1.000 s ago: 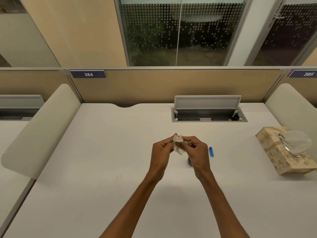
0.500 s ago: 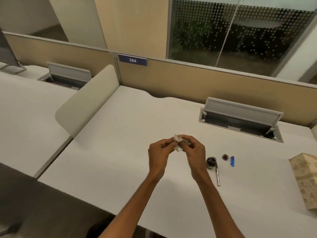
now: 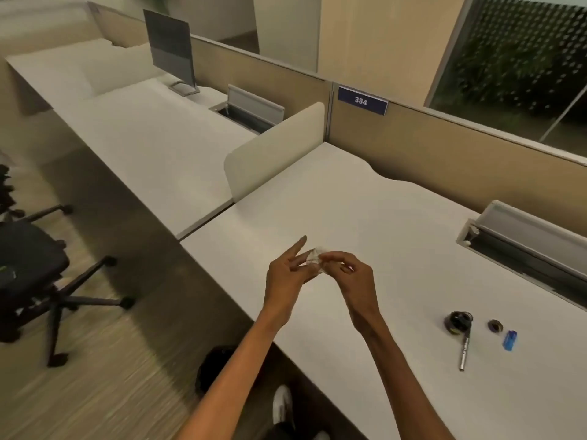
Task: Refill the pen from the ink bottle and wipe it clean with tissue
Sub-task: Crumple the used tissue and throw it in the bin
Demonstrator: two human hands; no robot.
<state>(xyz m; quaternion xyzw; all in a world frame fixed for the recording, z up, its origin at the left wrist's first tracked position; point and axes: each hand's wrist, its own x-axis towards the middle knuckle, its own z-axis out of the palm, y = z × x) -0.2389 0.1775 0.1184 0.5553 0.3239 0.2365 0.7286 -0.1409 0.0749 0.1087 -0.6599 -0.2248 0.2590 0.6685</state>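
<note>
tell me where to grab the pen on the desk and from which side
Grip the pen around mid-barrel, coming from above with the right hand. It lies flat on the desk, its far end touching or just beside the open ink bottle, so hold lower down to avoid knocking it.

On the desk point(image 3: 333, 198), right of both hands: ink bottle point(image 3: 458, 322), then cap point(image 3: 495, 325). Pen point(image 3: 464, 350) just before the bottle. Chair point(image 3: 28, 265) far left.

The blue partition plate point(image 3: 362, 100) reads "384".
</note>
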